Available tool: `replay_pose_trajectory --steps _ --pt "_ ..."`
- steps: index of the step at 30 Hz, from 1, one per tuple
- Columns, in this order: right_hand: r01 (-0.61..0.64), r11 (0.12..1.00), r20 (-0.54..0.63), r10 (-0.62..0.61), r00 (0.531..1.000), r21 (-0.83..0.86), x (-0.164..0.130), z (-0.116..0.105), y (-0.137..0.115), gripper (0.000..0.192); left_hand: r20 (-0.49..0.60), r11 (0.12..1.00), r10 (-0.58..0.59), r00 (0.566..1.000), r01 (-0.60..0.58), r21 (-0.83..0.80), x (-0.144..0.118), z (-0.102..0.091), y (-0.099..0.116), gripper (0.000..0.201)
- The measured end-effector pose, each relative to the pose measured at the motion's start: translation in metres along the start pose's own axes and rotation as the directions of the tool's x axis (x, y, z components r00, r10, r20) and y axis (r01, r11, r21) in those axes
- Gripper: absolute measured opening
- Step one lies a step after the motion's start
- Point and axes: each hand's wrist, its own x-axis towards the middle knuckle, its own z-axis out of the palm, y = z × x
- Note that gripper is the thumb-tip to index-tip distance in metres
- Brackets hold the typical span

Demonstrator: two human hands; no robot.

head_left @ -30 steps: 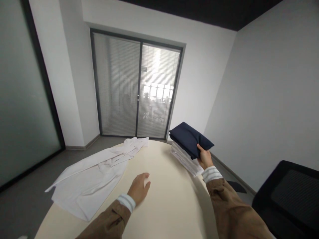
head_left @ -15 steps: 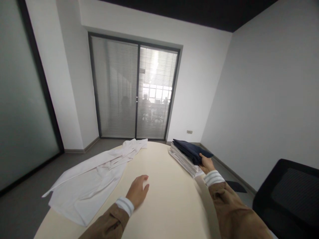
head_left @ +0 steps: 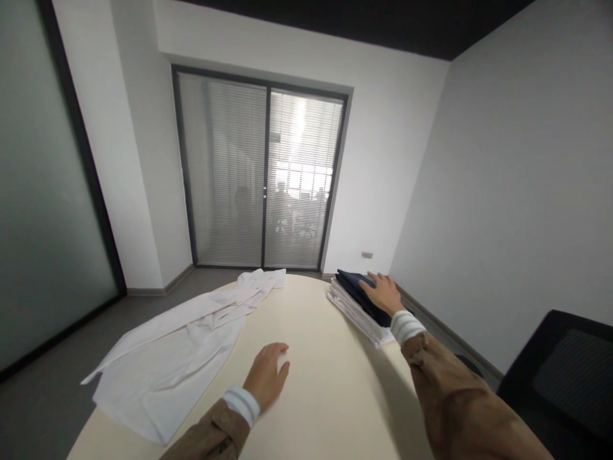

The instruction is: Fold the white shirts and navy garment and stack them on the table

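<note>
My right hand (head_left: 383, 294) lies with spread fingers on top of a folded navy garment (head_left: 357, 289), covering part of it. Beneath the navy piece is a stack of folded white garments (head_left: 357, 317), at the right side of the cream table (head_left: 330, 396). My left hand (head_left: 269, 375) hovers over or rests on the middle of the table, fingers curved and thumb apart, holding nothing. Left of it a white garment (head_left: 191, 348), perhaps a shirt, is spread loosely with wrinkles, bunched at its far end.
A black mesh-backed chair (head_left: 569, 377) stands at the right, close to my right sleeve. Beyond the table are glass doors with blinds (head_left: 261, 172). A frosted glass panel (head_left: 43, 191) is at the left, and a wall (head_left: 517, 191) runs along the right.
My right hand has let go of the navy garment's near edge and moved onto its top, fingers spread. The navy garment now lies flat on the white stack. My left hand has barely moved.
</note>
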Motion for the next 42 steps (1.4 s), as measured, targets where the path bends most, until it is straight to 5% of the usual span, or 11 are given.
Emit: replay_pose_trajectory --steps 3,10,14,17,20,23,27,32,35,38,42 --pt "0.118 0.980 0.156 -0.093 0.983 -0.160 0.006 0.013 -0.019 0.078 -0.006 1.000 0.001 1.000 -0.001 -0.003 0.001 -0.002 0.003 0.029" --pt "0.075 0.966 0.430 0.040 0.902 -0.247 0.002 0.055 -0.009 0.092 0.000 1.000 0.029 1.000 -0.029 0.010 0.002 0.000 0.004 0.029" --pt "0.087 0.960 0.378 0.022 0.925 -0.267 -0.004 0.064 -0.005 0.085 0.000 0.987 0.012 1.000 -0.012 0.160 0.007 -0.005 0.002 0.033" --pt "0.099 0.960 0.329 -0.007 0.944 -0.264 -0.011 0.058 -0.011 0.080 -0.134 0.877 -0.088 0.987 0.140 0.460 0.013 -0.025 -0.008 0.039" --pt "0.202 0.956 0.167 -0.168 0.972 -0.212 -0.033 0.049 -0.024 0.069 -0.267 0.650 -0.300 0.916 0.401 0.645 0.015 -0.054 -0.024 0.047" --pt "0.424 0.905 0.028 -0.423 0.906 -0.036 -0.076 0.050 -0.035 0.056 -0.253 0.536 -0.484 0.838 0.512 0.671 0.016 -0.076 -0.036 0.046" --pt "0.457 0.868 0.077 -0.478 0.875 0.195 -0.146 0.069 -0.037 0.048 -0.131 0.568 -0.478 0.868 0.419 0.708 0.016 -0.082 -0.030 0.038" --pt "0.496 0.817 0.298 -0.571 0.765 0.294 -0.196 0.076 -0.042 0.047 0.034 0.709 -0.419 0.907 0.304 0.636 -0.001 -0.053 0.025 0.046" --pt "0.412 0.843 0.358 -0.524 0.773 0.346 -0.207 0.067 -0.054 0.046 0.244 0.889 -0.256 0.935 0.128 0.440 -0.018 -0.040 0.071 0.053" --pt "0.377 0.860 0.418 -0.500 0.758 0.344 -0.215 0.059 -0.064 0.052 0.469 0.990 -0.063 0.881 -0.004 0.141 -0.028 -0.042 0.102 0.042" --pt "0.436 0.856 0.462 -0.516 0.721 0.276 -0.222 0.057 -0.065 0.056 0.329 0.935 -0.133 0.935 0.008 0.355 -0.024 -0.049 0.091 0.046"
